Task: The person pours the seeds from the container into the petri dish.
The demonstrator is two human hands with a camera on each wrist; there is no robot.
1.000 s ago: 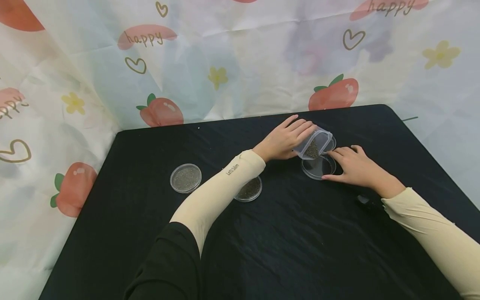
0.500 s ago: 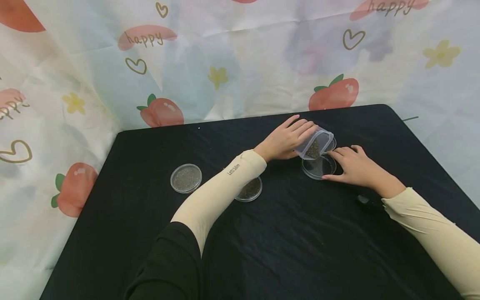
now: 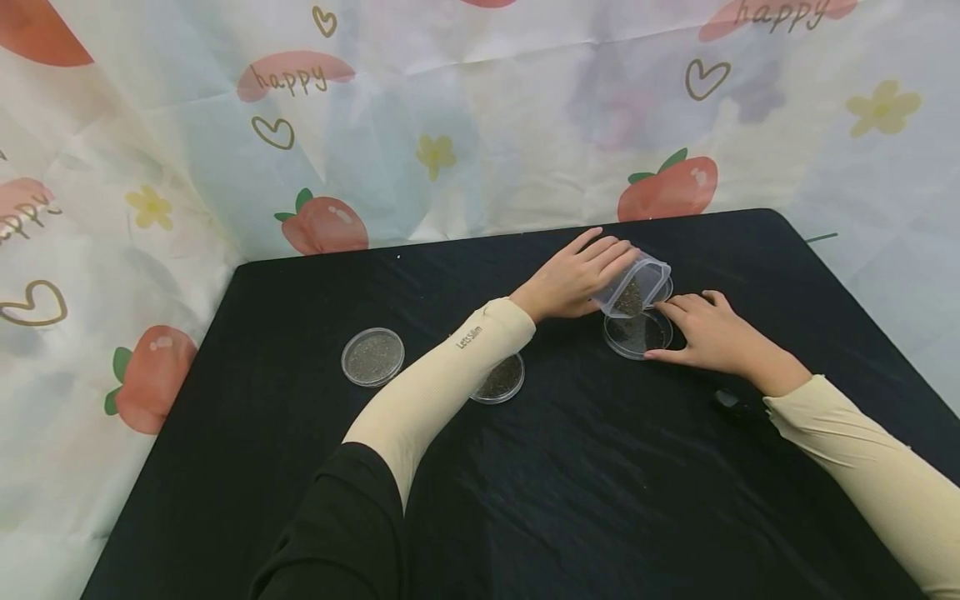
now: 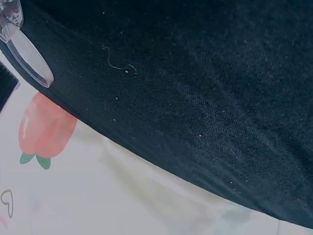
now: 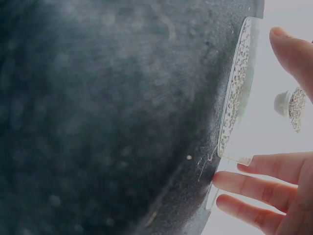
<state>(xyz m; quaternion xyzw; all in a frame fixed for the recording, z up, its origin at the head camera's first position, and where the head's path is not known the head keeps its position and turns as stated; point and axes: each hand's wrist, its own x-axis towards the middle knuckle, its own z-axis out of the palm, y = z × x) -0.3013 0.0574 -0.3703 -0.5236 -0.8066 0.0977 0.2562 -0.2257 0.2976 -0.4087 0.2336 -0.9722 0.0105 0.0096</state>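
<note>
In the head view, my left hand (image 3: 577, 275) grips a clear plastic container (image 3: 647, 275) from its left side. The container tips to the right, its mouth over a clear petri dish (image 3: 617, 348), with dark fine grains (image 3: 630, 300) gathered at its lower lip. Some grains lie in the dish. My right hand (image 3: 708, 333) holds this dish at its right side, thumb at the near rim and fingers at the far rim. The right wrist view shows the dish (image 5: 237, 88) edge-on beside the fingers. No hand appears in the left wrist view.
Two petri dishes of grains stand to the left: one fully visible (image 3: 372, 357), the other (image 3: 501, 382) partly under the left sleeve. Another clear round piece (image 3: 663, 289) lies behind the container. A small black object (image 3: 727, 400) sits near the right wrist. A patterned cloth (image 3: 480, 108) backs the table.
My left hand and the container have shifted slightly right. More grains show in the dish below. The right hand has stayed in place.
</note>
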